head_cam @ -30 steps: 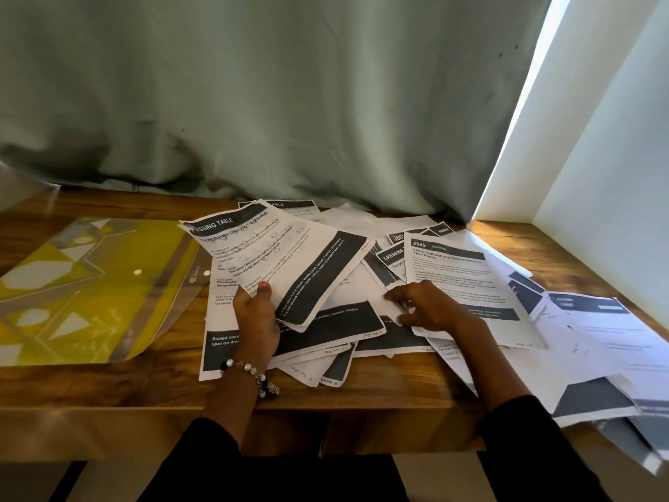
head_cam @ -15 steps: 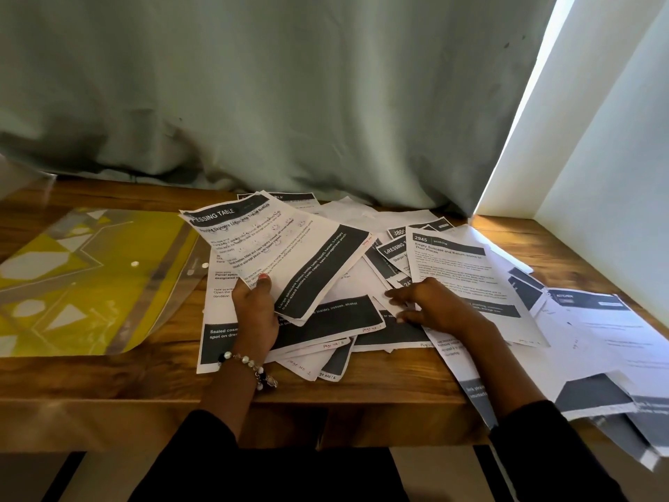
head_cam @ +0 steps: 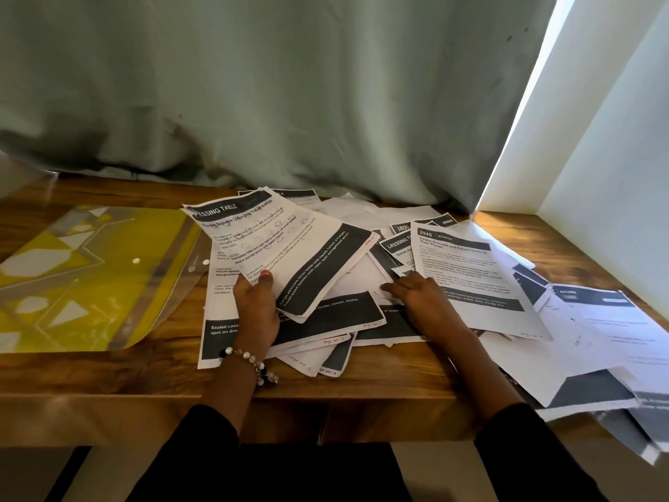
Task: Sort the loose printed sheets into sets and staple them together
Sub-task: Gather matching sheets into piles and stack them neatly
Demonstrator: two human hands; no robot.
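At the near edge of the wooden table [head_cam: 108, 371], the left hand [head_cam: 255, 309] pinches a "Dressing Table" sheet [head_cam: 286, 248], lifted off the pile of loose sheets [head_cam: 362, 284], its long axis running near-right to far-left, heading farthest. The right hand [head_cam: 423, 297] lies flat, fingers straight, on the "2945" sheet [head_cam: 474, 277]. A yellow folder [head_cam: 83, 277] lies left, with a curtain [head_cam: 289, 85] beyond.
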